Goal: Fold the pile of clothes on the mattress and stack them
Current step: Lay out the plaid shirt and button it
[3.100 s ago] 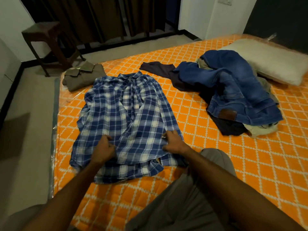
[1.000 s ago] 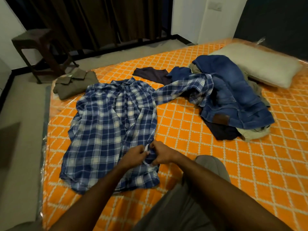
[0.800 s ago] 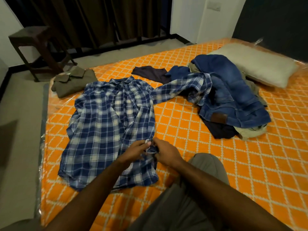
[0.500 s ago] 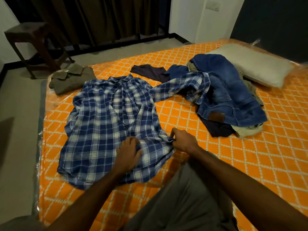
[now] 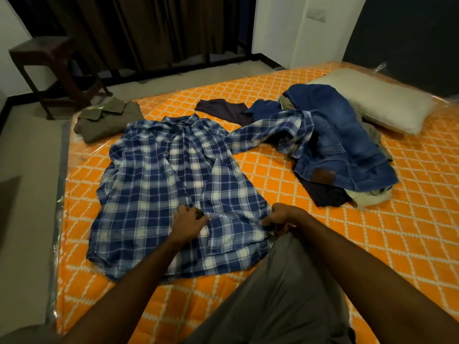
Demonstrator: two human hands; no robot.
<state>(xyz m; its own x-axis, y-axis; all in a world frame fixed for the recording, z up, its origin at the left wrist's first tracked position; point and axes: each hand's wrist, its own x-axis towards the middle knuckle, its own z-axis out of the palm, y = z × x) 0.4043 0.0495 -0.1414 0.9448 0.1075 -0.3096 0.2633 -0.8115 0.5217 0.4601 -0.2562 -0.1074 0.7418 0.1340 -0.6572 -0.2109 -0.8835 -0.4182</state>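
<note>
Nearest, the person's grey-trousered knee [image 5: 280, 294] rests on the orange mattress [image 5: 372, 244]. Just past it, the right hand [image 5: 279, 218] pinches the lower right hem of the blue plaid shirt [image 5: 159, 184], fingers curled round the cloth. The left hand [image 5: 187, 223] lies on the shirt's front near the button line, fingers relaxed, pressing rather than gripping.

The shirt lies front-up and spread; one sleeve [image 5: 268, 130] trails right onto the unfolded pile. To do this step well, I judge the right hand should draw the hem taut and flat while the left pins the middle, then bring that sleeve back across before folding.

Farther off, jeans [image 5: 342, 145] top the pile, a folded olive garment [image 5: 106, 120] sits at the far left corner, and a pillow [image 5: 377, 100] lies beyond.
</note>
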